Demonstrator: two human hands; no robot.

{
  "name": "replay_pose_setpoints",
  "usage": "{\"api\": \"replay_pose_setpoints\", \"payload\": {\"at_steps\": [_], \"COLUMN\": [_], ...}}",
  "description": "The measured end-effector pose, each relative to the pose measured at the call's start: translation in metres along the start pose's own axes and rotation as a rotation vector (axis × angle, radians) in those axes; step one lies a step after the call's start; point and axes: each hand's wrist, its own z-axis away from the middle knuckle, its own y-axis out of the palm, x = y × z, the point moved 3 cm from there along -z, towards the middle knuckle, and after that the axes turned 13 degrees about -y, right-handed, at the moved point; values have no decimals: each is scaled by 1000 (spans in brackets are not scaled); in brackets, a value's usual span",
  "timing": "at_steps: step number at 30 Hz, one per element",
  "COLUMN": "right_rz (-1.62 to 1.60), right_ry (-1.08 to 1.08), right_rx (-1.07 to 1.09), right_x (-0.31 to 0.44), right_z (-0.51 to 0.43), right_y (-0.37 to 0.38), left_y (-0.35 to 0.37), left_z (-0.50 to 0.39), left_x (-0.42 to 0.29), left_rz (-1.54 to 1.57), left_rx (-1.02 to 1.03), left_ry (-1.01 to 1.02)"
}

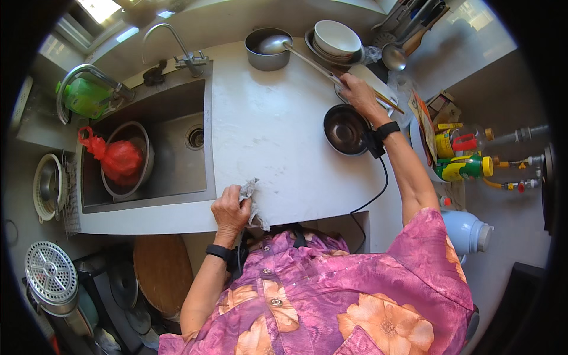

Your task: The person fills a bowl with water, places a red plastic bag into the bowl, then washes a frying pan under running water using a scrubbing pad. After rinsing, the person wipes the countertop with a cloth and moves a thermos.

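My left hand [231, 209] grips a crumpled grey cloth [252, 202] at the front edge of the white countertop [275, 133]. On the right, my right hand [360, 96] is closed around the handle of a long metal ladle [274, 45]. The ladle's bowl is over the rim of a grey pot [268, 61]; whether it touches is unclear. A thin brown stick [390, 104] shows past my hand, either the handle's end or a chopstick. Just below my right hand sits a dark metal bowl or pan [345, 129], partly covered by the wrist device.
A steel sink [175, 151] on the left holds a metal basin [148, 155] with a red plastic bag [122, 162]. Stacked bowls [337, 39] stand at the back right. Bottles [463, 167] crowd the right side. A black cable [385, 177] hangs from my right wrist.
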Motion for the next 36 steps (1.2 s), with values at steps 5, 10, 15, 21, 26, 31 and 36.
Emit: {"api": "replay_pose_setpoints", "payload": {"at_steps": [5,10,15,21,26,31,36], "right_rz": [-14,-31,31,1,-75,-423,-808], "right_ry": [-12,20,3,192,413,681,764], "right_rx": [6,4,-141,-45,71,82,-82], "right_x": [-4,-9,-5,-2,14,28,28], "right_z": [0,3,17,65,117,149,161], "right_y": [5,6,-15,-49,-50,-33,-17], "left_y": [0,0,2,4,1,0,1], "left_z": [0,0,-1,1,0,-1,0], "left_x": [-1,0,2,3,2,2,3], "left_rz": [6,5,5,23,28,11,26], "left_rx": [-14,-20,-23,-17,-32,-3,-5], "left_ry": [15,19,27,19,33,24,15]}}
